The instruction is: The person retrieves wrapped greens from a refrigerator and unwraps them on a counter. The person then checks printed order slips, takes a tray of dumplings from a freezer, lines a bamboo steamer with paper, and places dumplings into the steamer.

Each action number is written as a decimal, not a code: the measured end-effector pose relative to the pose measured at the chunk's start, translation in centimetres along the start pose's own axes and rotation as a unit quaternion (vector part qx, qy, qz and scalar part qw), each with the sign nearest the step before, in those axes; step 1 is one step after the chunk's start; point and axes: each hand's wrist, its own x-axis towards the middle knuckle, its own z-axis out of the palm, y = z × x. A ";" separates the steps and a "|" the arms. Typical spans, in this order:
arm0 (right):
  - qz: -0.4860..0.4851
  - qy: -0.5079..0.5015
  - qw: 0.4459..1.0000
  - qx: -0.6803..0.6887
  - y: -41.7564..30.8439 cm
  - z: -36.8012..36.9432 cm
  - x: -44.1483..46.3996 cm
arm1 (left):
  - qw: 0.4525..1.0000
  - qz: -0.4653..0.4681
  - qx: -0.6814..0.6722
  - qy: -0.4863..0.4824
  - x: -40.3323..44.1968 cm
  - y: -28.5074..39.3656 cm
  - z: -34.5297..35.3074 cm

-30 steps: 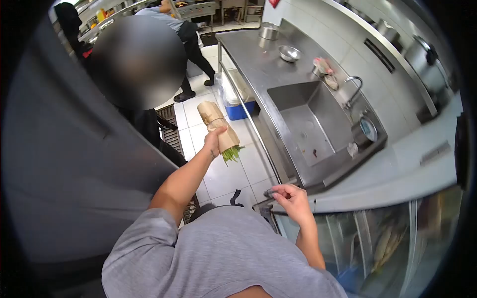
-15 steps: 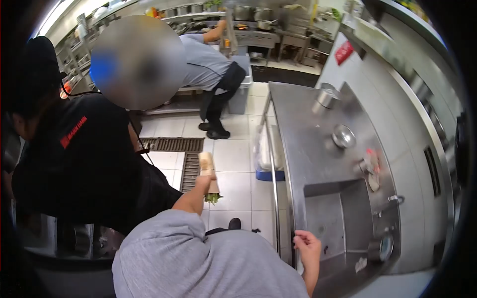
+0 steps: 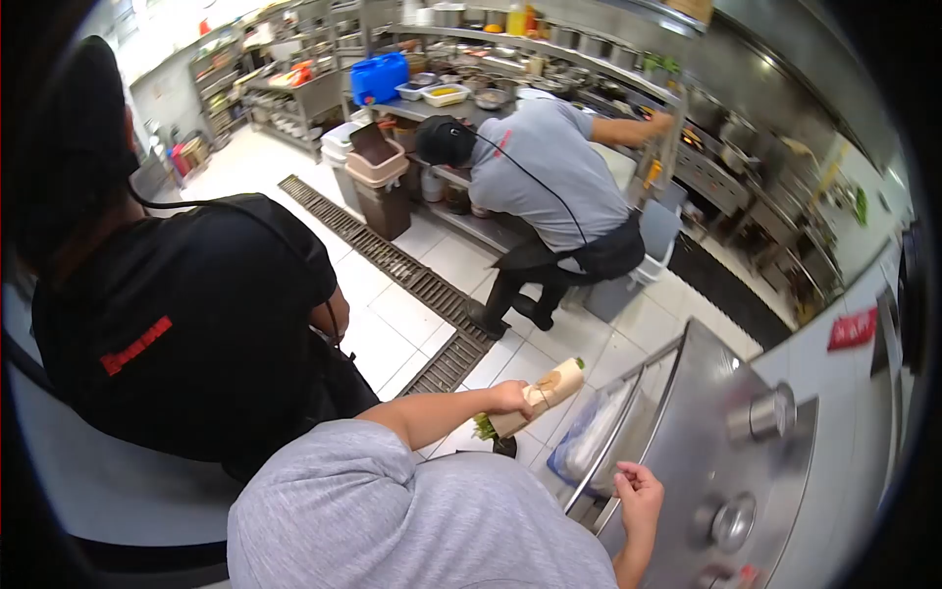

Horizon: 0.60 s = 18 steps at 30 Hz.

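My left hand [image 3: 510,401] is wrapped round a bundle of green vegetables in brown paper [image 3: 542,396]. Leafy green ends stick out at both ends of the paper, which bears a darker round patch. The bundle is tilted, its upper end pointing right, above the tiled floor. My right hand [image 3: 638,488] is held up with its fingers curled in, and I see nothing in it. It is nearest to the steel counter [image 3: 677,432], over its left edge. A metal pot [image 3: 763,412] and a round metal bowl [image 3: 733,520] stand on that counter.
A person in a black shirt [image 3: 196,324] stands close on my left. Ahead, another person in grey [image 3: 549,177] bends toward a low shelf. A floor drain grate [image 3: 392,260] crosses the tiles. Bins [image 3: 383,196] and a plastic-covered container [image 3: 594,427] stand low down.
My view has turned, and the sink is out of sight. The paper bundle has swung up and right with my left hand. My right hand stays curled beside the counter.
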 end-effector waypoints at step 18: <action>-0.323 -0.520 0.784 -0.103 -21.7 35.1 36.9 | 0.690 -0.379 -0.410 0.461 2.0 -26.3 -32.4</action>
